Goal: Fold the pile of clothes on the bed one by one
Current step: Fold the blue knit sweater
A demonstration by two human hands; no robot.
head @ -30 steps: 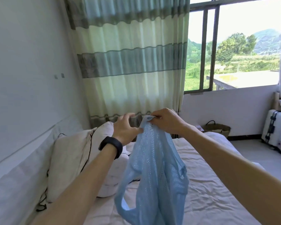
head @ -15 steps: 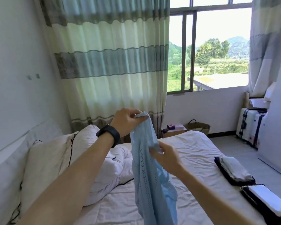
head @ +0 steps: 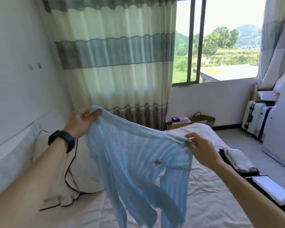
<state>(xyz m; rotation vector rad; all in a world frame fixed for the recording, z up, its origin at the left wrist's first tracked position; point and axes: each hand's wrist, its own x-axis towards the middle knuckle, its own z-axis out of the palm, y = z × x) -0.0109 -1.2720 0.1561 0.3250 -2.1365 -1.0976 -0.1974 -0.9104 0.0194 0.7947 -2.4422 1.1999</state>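
A light blue open-knit sweater [head: 135,155] hangs spread in the air above the white bed [head: 204,203]. My left hand [head: 82,120], with a black band on its wrist, grips one end of the sweater's upper edge. My right hand [head: 202,148] pinches the other end, lower and to the right. The sleeves dangle down toward the sheet. Two folded stacks lie at the bed's right edge: a white and dark one [head: 238,160] and a white one on black [head: 273,190].
White pillows [head: 56,170] with a black cable [head: 67,171] lie at the left by the wall. A striped curtain [head: 115,51] hangs behind. A bedside box [head: 179,124], a woven basket [head: 204,120] and white suitcases [head: 257,116] stand beyond the bed.
My hands have drawn apart along the sweater's top edge, spreading it from a bunched strip into a wide sheet. My right hand went right and down; the view shifted slightly.
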